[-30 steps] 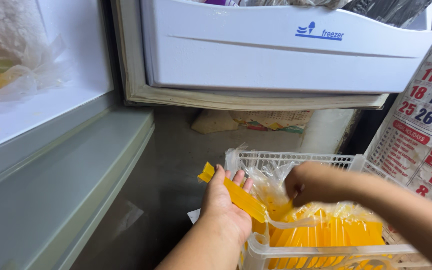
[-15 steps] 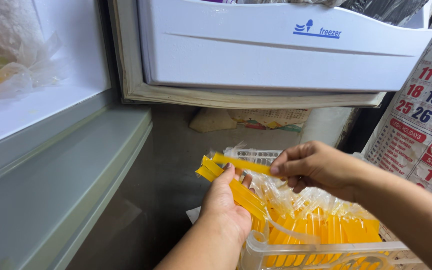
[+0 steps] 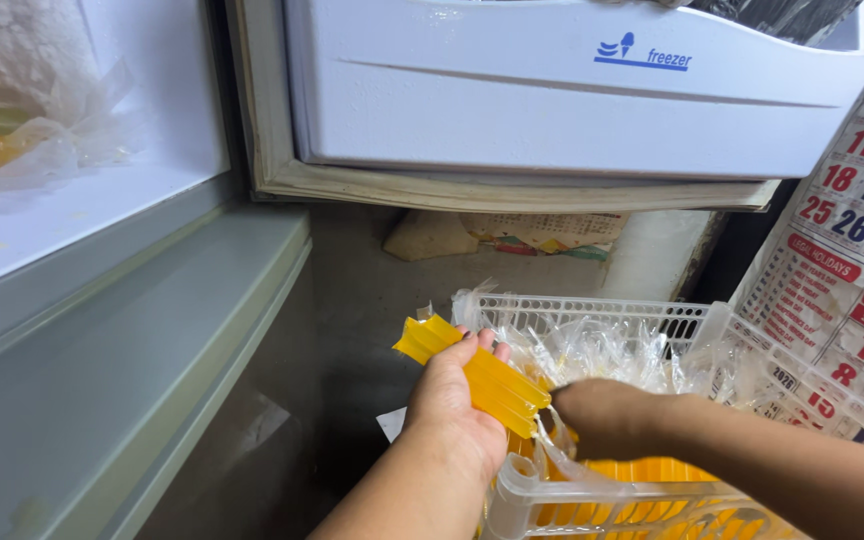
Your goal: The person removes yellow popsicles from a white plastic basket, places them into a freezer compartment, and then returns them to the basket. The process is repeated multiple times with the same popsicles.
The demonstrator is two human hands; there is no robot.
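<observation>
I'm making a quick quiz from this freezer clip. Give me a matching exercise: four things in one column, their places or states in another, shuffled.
Things:
1. left hand
2. right hand
3. white basket
4. calendar

Places or states:
A. hangs at the right edge
B. grips a bundle of yellow ice sticks
C. reaches down into the basket
D. holds clear wrappers and more yellow sticks

Pairs: 1-B, 2-C, 3-D, 4-A
</observation>
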